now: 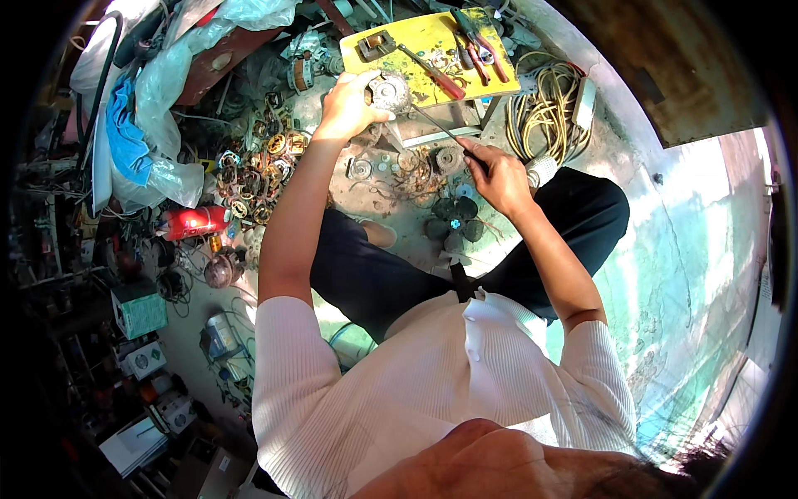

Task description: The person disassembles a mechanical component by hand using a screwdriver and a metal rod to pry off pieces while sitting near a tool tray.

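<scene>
My left hand (347, 106) is closed around the rim of a round, grey metal motor part (388, 91), held up at the near edge of a yellow tabletop (363, 71). In my right hand (499, 176) is a long thin-shafted tool, apparently a screwdriver (439, 125). Its shaft points up and left, and the tip is at or close to the motor part's right side; whether they touch I cannot tell. My fingers hide most of its handle. Another screwdriver with a red handle (450, 86) lies on the tabletop, near red-handled pliers (495, 63) and a dark metal block (376, 46).
Below my hands, a black fan blade (455, 218) and coiled wire scraps (413, 170) lie on the floor. Copper windings (258, 162) are heaped to the left, beside a red cylinder (197, 222). A yellowish cable coil (544, 112) lies to the right.
</scene>
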### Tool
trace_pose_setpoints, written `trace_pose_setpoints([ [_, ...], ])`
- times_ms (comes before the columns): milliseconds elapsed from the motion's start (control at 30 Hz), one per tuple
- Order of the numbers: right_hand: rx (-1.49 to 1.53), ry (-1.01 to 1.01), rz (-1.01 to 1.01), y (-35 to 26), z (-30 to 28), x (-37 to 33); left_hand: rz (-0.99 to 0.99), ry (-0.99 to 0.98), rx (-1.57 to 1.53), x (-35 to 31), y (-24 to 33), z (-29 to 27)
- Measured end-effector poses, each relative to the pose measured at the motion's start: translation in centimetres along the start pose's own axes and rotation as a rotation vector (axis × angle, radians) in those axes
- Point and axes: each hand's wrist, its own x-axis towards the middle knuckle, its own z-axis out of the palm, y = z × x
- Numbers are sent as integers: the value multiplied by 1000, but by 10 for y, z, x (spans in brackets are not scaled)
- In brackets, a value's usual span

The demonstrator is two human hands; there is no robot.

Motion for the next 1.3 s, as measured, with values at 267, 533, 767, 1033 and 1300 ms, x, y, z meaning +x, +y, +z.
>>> trace_pose_setpoints([
  [267, 118, -87, -20, 7, -8, 7, -31, -25, 30, -1, 4, -3],
  [533, 467, -279, 42, 35, -9, 26, -21, -11, 56, 2, 0, 1],
  [767, 36, -224, -273, 41, -25, 48, -56, -16, 55, 4, -4, 3],
  [1033, 639, -437, -99, 68, -5, 55, -43, 0, 13, 1, -1, 3],
  [1300, 1017, -668, 524, 34, -34, 59, -48, 10, 3, 2, -3, 5],
])
